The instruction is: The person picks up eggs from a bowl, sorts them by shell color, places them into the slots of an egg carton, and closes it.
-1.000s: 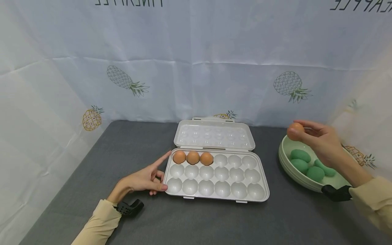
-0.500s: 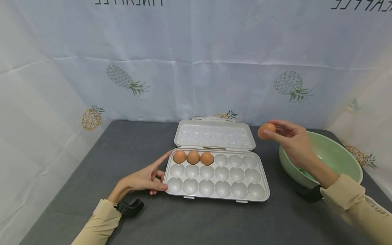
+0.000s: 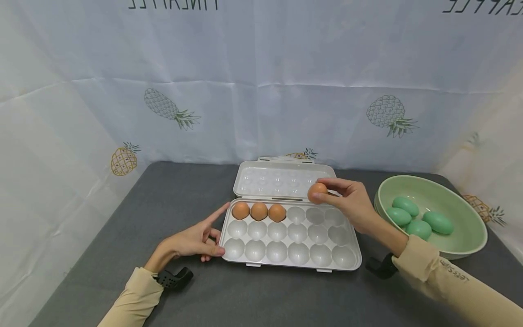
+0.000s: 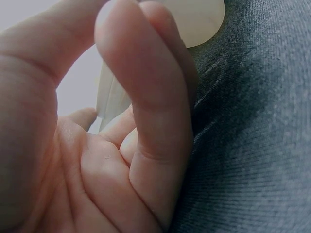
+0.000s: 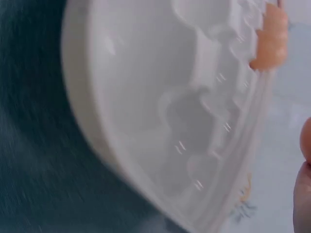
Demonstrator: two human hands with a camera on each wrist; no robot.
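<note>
In the head view, a white egg tray [image 3: 349, 263] lies on the dark cloth with its lid [image 3: 282, 170] folded back. Three brown eggs [image 3: 259, 211] fill the left half of its back row. Above the right part of that row, my right hand [image 3: 354, 204] pinches another brown egg [image 3: 317, 193] between thumb and fingers. My left hand [image 3: 194, 240] rests against the tray's left end, index finger stretched along the edge and thumb at the near corner. The left wrist view shows its other fingers [image 4: 150, 102] loosely bent. Only a sliver of the held egg [image 5: 306, 141] shows in the right wrist view.
A pale green bowl [image 3: 470, 231] stands on the right of the table, with several green eggs [image 3: 438, 222] inside. The dark grey tablecloth [image 3: 253, 299] extends around the tray. Behind hangs a white curtain [image 3: 261, 118] printed with pineapples.
My right hand has carried the brown egg leftward from over the bowl to above the tray's back row, uncovering the green eggs. My left hand has stayed at the tray's left end.
</note>
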